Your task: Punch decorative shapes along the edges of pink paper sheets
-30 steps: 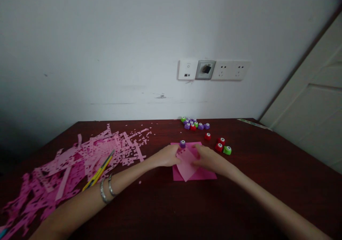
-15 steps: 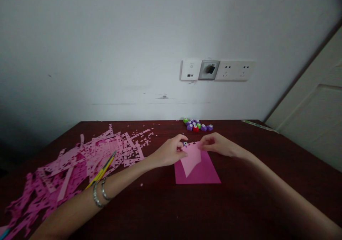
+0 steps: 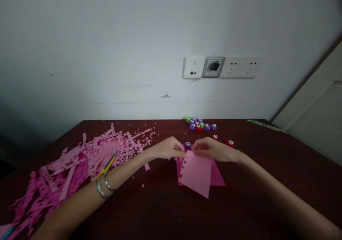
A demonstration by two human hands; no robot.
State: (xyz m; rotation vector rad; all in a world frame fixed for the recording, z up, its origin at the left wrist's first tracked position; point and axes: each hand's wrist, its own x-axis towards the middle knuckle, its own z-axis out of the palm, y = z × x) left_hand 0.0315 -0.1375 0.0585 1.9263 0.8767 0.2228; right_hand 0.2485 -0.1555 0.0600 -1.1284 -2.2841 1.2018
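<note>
1. In the head view, the sheet (image 3: 197,172), pale pink, is between the two hands, aslant over the dark sheet (image 3: 218,177) on the table (image 3: 149,211); its lowest corner juts past the near edge. Small cut-outs run down its left side.
2. The right hand (image 3: 215,150) has its fingers together, clamped on the sheet's upper edge.
3. The left hand (image 3: 169,148) has its fingertips at the upper left corner; whether they pinch the paper or only touch it, I cannot tell.
4. The purple punch (image 3: 187,146) stands between the hands, just beyond that edge. Two red punches (image 3: 230,143) sit behind the right hand.
5. The step in hand looks like setting the sheet's angle with both hands.
6. From here, a move seems to call for a light, steady hold, so that the paper neither creases nor knocks the purple punch.
</note>
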